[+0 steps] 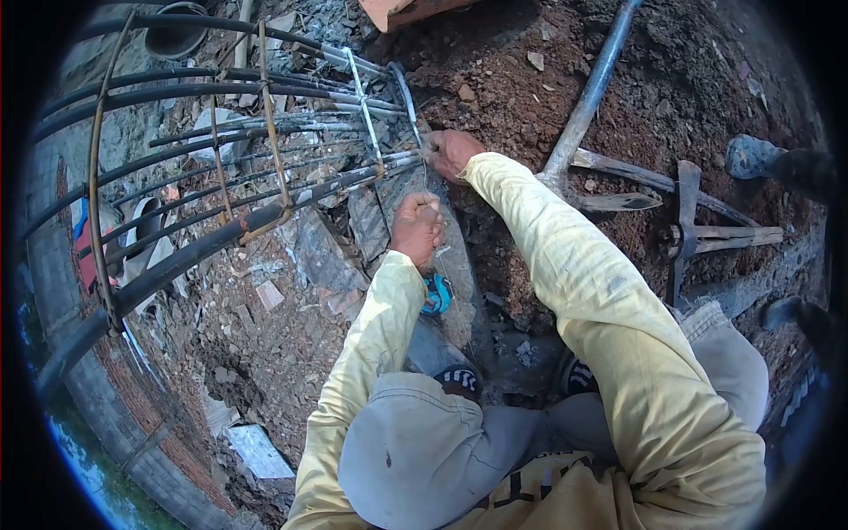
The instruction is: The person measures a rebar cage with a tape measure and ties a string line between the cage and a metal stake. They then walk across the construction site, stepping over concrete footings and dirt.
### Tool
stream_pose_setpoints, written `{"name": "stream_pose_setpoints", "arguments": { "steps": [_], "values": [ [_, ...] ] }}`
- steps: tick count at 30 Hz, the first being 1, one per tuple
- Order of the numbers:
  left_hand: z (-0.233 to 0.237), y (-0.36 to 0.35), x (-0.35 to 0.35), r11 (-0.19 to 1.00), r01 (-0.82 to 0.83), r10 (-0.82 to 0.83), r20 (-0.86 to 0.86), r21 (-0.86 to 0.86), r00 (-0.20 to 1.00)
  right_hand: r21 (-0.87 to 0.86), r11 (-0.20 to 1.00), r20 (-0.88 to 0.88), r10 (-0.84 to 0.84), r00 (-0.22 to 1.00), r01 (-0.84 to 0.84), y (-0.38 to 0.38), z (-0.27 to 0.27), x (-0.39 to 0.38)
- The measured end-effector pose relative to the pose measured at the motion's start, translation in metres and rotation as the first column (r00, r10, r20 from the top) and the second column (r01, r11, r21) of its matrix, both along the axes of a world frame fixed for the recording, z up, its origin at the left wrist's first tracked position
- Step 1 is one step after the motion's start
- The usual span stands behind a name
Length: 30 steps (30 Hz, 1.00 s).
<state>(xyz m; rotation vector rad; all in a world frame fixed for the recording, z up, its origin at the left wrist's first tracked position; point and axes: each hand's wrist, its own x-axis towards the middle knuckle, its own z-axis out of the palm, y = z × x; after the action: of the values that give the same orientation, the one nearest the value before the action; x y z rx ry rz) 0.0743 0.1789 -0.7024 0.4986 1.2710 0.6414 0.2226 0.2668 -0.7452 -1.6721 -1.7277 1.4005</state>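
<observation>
A cage of steel bars (199,240) comes in from the left, and its near end is painted with white bands. At the lower corner of the cage's end hoop (406,104), my right hand (454,154) is closed, fingertips pinched against the bar. Just below it, my left hand (416,226) makes a fist. A thin pale string (426,179) seems to run between the two hands; its ends are hidden in the fingers. Under my left wrist lies a blue and black object (436,294), partly covered by the sleeve, on a long stone slab (455,265).
To the right, a metal-shafted tool (594,97) stands in the loose soil. A pickaxe head (686,221) with a wooden handle lies farther right. Broken tiles and rubble (269,295) cover the ground at left. Someone's dark boot (799,168) shows at the right edge.
</observation>
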Motion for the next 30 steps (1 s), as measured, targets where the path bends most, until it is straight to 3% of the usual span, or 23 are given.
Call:
{"name": "stream_pose_setpoints", "arguments": {
  "steps": [3, 6, 9, 12, 14, 17, 19, 20, 23, 26, 28, 30],
  "values": [
    [0.000, 0.001, 0.001, 1.000, 0.008, -0.008, -0.008, -0.001, 1.000, -0.071, 0.997, -0.124, -0.052, 0.991, 0.044, 0.005, -0.010, -0.002],
    [0.001, 0.001, 0.002, 1.000, 0.016, -0.016, -0.017, -0.005, 1.000, -0.156, 0.983, -0.095, -0.109, 0.989, 0.093, 0.011, -0.011, -0.005],
    [0.000, 0.001, 0.002, 1.000, 0.011, -0.012, -0.013, -0.005, 1.000, -0.192, 0.981, 0.035, 0.007, 0.999, -0.001, 0.021, -0.009, -0.006],
    [-0.006, 0.003, -0.003, 1.000, 0.008, -0.008, -0.001, 0.002, 1.000, -0.230, 0.973, 0.159, 0.018, 0.987, 0.019, 0.026, 0.000, -0.011],
    [-0.006, 0.004, -0.005, 1.000, 0.010, -0.010, -0.012, 0.000, 1.000, -0.111, 0.985, 0.246, 0.154, 0.957, -0.130, 0.035, -0.042, -0.019],
    [-0.003, 0.003, -0.005, 1.000, 0.030, -0.030, -0.036, -0.008, 0.999, -0.168, 0.971, 0.260, 0.209, 0.943, -0.169, 0.043, -0.052, -0.024],
    [-0.006, 0.002, -0.005, 0.998, 0.056, -0.056, -0.019, -0.007, 0.998, -0.331, 0.944, 0.235, 0.087, 0.968, -0.004, 0.041, 0.016, -0.017],
    [-0.005, 0.002, -0.005, 0.998, 0.054, -0.054, -0.020, -0.010, 0.998, -0.301, 0.941, 0.315, 0.251, 0.915, -0.154, 0.044, 0.028, -0.017],
    [-0.002, 0.004, -0.005, 0.999, 0.048, -0.048, -0.021, -0.016, 0.999, -0.209, 0.856, 0.369, 0.517, 0.772, -0.473, 0.055, -0.022, -0.026],
    [-0.002, 0.004, -0.005, 0.999, 0.047, -0.047, -0.012, -0.012, 0.999, -0.138, 0.917, 0.305, 0.399, 0.865, -0.374, 0.042, 0.006, -0.018],
    [-0.004, 0.004, -0.005, 0.999, 0.050, -0.050, -0.014, -0.013, 0.999, 0.019, 0.765, 0.412, 0.581, 0.702, -0.644, 0.044, -0.003, -0.018],
    [-0.007, 0.005, -0.005, 0.999, 0.048, -0.049, -0.023, -0.014, 0.999, -0.093, 0.905, 0.247, 0.424, 0.871, -0.414, 0.036, -0.002, -0.013]
  ]
}}
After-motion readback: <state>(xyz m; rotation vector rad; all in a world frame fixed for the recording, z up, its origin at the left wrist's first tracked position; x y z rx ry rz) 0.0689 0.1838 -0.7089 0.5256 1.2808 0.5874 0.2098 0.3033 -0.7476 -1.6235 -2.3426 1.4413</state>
